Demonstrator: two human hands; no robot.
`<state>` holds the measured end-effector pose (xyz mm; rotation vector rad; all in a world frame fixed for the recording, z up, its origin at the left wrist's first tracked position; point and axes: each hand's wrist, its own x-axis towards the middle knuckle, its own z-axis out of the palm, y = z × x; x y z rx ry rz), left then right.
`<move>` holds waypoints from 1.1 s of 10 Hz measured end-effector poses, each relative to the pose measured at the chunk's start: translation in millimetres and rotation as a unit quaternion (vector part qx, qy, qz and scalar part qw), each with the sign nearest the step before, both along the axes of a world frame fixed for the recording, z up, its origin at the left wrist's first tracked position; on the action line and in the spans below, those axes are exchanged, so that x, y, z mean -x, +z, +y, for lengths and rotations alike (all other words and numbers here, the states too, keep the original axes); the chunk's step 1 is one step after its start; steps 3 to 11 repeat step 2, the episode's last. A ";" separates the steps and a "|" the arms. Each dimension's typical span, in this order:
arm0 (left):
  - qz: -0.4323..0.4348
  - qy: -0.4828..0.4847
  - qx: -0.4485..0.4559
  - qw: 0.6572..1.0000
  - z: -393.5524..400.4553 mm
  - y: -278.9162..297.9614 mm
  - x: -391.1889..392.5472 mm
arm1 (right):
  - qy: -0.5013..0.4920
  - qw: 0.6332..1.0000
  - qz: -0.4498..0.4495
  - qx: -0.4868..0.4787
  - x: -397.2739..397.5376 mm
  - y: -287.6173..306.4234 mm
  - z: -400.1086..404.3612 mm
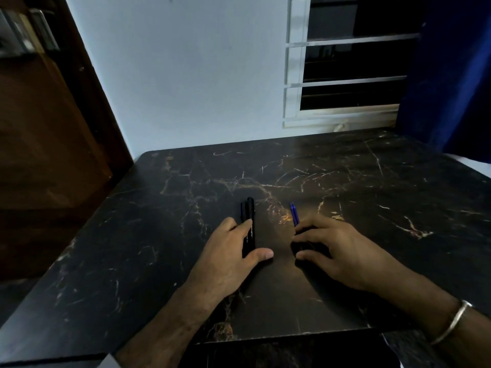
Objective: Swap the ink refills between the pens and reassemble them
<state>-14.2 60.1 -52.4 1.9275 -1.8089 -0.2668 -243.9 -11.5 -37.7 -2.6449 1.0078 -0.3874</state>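
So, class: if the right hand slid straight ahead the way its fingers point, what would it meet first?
The right hand points up-left toward the blue refills, already at its fingertips; those probably come first, though contact is unclear.

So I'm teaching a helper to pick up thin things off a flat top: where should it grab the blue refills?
Pinch the blue refills across their width at the free far ends, coming from above. They lie flat on the table, side by side, pointing away; their near ends are hidden under the right hand, so only the far part is open.

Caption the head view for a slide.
Left hand on black pens, right hand by blue refills.
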 end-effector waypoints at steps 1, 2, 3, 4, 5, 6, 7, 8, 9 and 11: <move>0.019 0.001 -0.012 1.000 3.9 1.3 -0.5 | -0.006 1.000 0.009 -0.017 -0.2 3.4 0.1; 0.034 0.005 -0.013 0.999 4.9 2.7 0.1 | -0.016 0.999 -0.003 -0.031 0.3 4.1 1.0; 0.034 0.005 -0.013 0.999 4.9 2.7 0.1 | -0.016 0.999 -0.003 -0.031 0.3 4.1 1.0; 0.034 0.005 -0.013 0.999 4.9 2.7 0.1 | -0.016 0.999 -0.003 -0.031 0.3 4.1 1.0; 0.034 0.005 -0.013 0.999 4.9 2.7 0.1 | -0.016 0.999 -0.003 -0.031 0.3 4.1 1.0; 0.034 0.005 -0.013 0.999 4.9 2.7 0.1 | -0.016 0.999 -0.003 -0.031 0.3 4.1 1.0; 0.034 0.005 -0.013 0.999 4.9 2.7 0.1 | -0.016 0.999 -0.003 -0.031 0.3 4.1 1.0; 0.034 0.005 -0.013 0.999 4.9 2.7 0.1 | -0.016 0.999 -0.003 -0.031 0.3 4.1 1.0; 0.034 0.005 -0.013 0.999 4.9 2.7 0.1 | -0.016 0.999 -0.003 -0.031 0.3 4.1 1.0; 0.034 0.005 -0.013 0.999 4.9 2.7 0.1 | -0.016 0.999 -0.003 -0.031 0.3 4.1 1.0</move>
